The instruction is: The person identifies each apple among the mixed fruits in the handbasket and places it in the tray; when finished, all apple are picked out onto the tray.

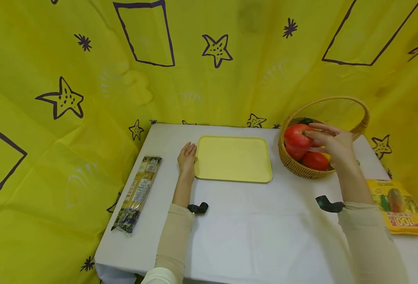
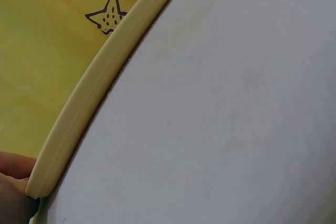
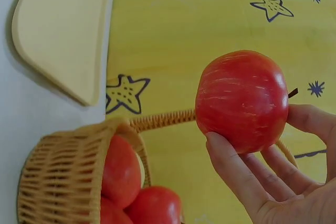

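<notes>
My right hand (image 1: 338, 147) holds a red apple (image 3: 242, 100) between thumb and fingertips. In the right wrist view the apple has pale streaks and a dark stem. It is held over a woven basket (image 3: 60, 177), which contains red fruit (image 3: 155, 205) and something yellow. A pale yellow tray (image 1: 233, 159) lies on the table. At its left edge my left hand (image 1: 186, 157) lies with fingers extended, touching the side. The left wrist view shows only part of that hand, at the corner of the tray rim (image 2: 100, 72).
On the left of the white table (image 1: 244, 228) lies a long clear package (image 1: 137, 193) with dark ends. A yellow packet (image 1: 398, 207) is at the right edge, beside the right forearm. The basket's tall handle (image 1: 366, 114) arches up. A yellow patterned curtain (image 1: 194, 90) hangs behind.
</notes>
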The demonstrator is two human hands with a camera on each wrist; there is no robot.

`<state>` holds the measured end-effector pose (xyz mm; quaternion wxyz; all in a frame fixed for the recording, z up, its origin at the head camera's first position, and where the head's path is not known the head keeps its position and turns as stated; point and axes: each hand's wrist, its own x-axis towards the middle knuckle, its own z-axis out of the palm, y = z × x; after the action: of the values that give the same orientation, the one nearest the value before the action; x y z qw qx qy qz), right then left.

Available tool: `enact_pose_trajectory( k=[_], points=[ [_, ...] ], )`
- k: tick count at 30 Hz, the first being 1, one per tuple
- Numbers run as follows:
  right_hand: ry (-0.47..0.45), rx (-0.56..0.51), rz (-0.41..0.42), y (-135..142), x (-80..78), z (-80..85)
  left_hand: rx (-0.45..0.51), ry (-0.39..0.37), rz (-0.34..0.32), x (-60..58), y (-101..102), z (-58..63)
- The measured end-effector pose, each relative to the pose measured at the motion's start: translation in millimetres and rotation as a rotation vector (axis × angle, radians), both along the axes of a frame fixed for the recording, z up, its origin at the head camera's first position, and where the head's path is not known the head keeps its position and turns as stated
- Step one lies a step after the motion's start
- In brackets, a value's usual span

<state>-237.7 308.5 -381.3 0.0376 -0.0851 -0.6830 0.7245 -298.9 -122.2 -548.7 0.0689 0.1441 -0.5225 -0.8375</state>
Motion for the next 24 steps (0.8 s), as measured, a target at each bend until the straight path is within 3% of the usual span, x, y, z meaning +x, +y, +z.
enact_pose_trajectory(
  k=[8,18,24],
  points=[
    [-0.031,0.098,0.038,-25.2,-13.1,-3.8,-0.004,-0.012,0.008,1.3,0.1,3.2],
    [-0.055,0.131,0.099,-60.0,-31.6,-7.9,-0.013,-0.027,0.016,4.1,1.5,-3.6],
    [-0.082,0.176,0.116,-78.1,-42.3,-9.7,0.006,-0.017,0.008,3.5,1.9,-0.4]
  ],
)
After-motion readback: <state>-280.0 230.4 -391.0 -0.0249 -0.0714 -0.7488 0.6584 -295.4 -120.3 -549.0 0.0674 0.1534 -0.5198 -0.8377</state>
